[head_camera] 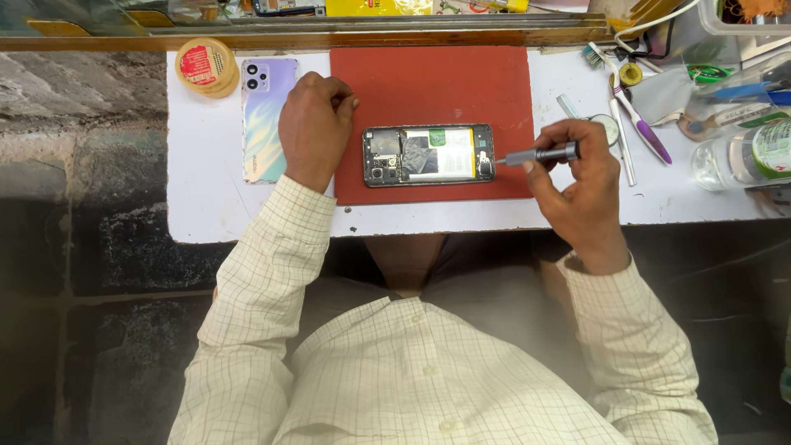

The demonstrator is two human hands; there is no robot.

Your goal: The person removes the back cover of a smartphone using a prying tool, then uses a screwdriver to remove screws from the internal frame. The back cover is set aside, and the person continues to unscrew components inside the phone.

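Observation:
An opened smartphone with its back removed lies flat on a red mat, showing battery and boards. My right hand grips a grey precision screwdriver, whose tip touches the phone's right end. My left hand rests on the mat's left edge with fingers curled, thumb and fingertips pinched together; I cannot tell whether something small is between them. The phone's iridescent back cover lies just left of that hand.
A round tin with a red label sits at the white table's far left. Toothbrushes, tweezers, a grey cloth and a clear plastic bottle crowd the right side. A wooden ledge runs along the back.

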